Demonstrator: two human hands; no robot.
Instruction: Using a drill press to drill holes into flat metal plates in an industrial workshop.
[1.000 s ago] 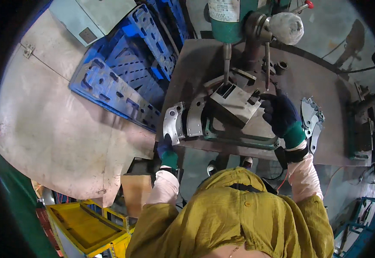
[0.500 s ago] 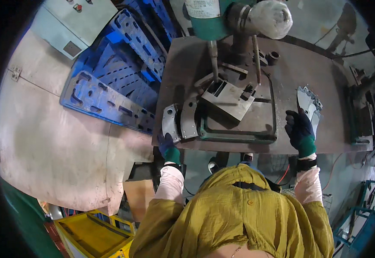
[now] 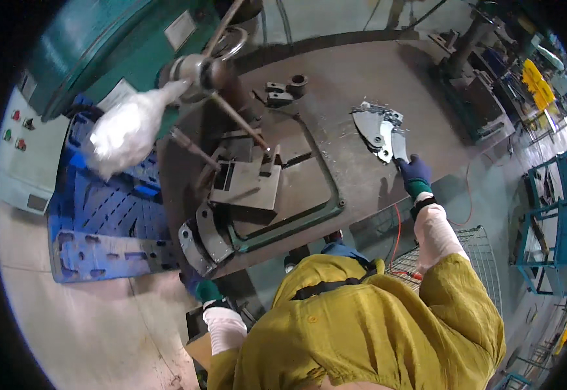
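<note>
My right hand, in a dark blue glove with a green cuff, is at the lower end of a grey metal plate. Its fingers close on the plate's edge beside a pile of curved metal plates. My left hand, gloved alike, is low at the table's front left edge, close to the end of a curved metal plate; its fingers are dark and partly hidden. A second curved plate lies alongside that one. Right of these, a steel block fixture sits on the machine's green-edged base.
A machine handle wrapped in clear plastic and a bare lever rod jut over the fixture. Small metal parts lie behind it. Blue plastic pallets stand left, a wire basket and blue rack right.
The view has turned to the right. My right hand has moved from above the table's front onto a plate at the pile. My left hand is lower relative to the left plates.
</note>
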